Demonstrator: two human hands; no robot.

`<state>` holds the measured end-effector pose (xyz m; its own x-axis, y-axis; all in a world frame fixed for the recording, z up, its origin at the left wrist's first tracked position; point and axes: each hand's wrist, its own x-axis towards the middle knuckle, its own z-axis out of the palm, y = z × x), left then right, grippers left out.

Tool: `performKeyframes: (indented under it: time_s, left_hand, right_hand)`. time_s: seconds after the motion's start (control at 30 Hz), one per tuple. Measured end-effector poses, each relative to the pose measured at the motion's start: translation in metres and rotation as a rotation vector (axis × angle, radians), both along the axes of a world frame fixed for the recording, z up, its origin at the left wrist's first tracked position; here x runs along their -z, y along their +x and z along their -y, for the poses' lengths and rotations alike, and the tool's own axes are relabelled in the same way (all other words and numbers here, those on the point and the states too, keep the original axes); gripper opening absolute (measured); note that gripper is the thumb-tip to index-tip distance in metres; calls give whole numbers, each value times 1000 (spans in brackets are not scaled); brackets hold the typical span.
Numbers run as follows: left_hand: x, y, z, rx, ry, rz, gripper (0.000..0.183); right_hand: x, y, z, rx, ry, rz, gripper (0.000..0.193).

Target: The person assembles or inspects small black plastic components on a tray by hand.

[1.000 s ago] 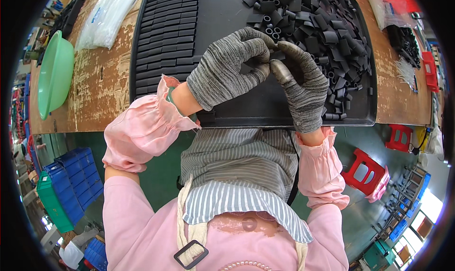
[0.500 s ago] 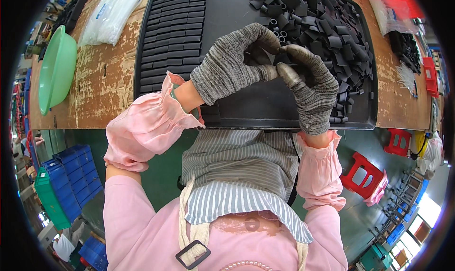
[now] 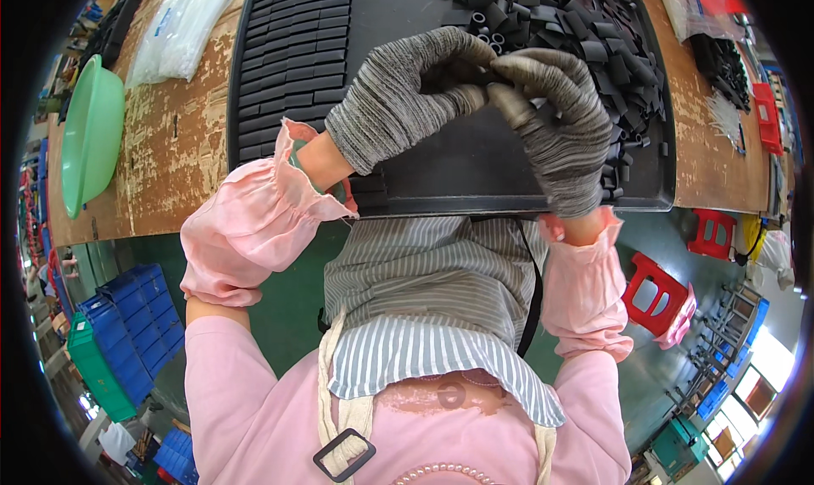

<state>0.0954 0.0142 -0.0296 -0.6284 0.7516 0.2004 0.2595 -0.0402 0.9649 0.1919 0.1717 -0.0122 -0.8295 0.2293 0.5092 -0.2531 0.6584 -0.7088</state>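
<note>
At upper centre, the left hand (image 3: 394, 103) and right hand (image 3: 566, 116) meet at the fingertips (whether clamped on anything, I cannot tell); loose tubes (image 3: 623, 69) lie in the tray (image 3: 454, 167), upper right, likely for easy reach.

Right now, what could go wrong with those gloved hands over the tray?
The left hand and right hand meet at the fingertips, hiding whatever may be between them; a small piece could slip unnoticed onto the tray.

The left pink sleeve sits close to the neat rows of black pieces and might nudge some crooked.

The right hand, beside the loose black pile, could scatter pieces.
</note>
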Motion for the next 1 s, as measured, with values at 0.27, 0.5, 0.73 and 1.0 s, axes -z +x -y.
performKeyframes:
  time_s: [0.27,0.5,0.73,1.0]
  left_hand:
    - [0,-2,-2,-52,22,38,23]
    - [-2,-3,1,-37,-59,82,19]
    - [-3,-2,0,5,-114,95,18]
    - [-2,-3,0,60,-47,208,18]
  right_hand:
    - [-7,9,-63,-114,626,300,26]
    - [-6,1,-47,-154,1223,332,22]
    - [-8,-2,-49,-239,1220,348,20]
    - [-10,-3,-22,-214,-465,146,21]
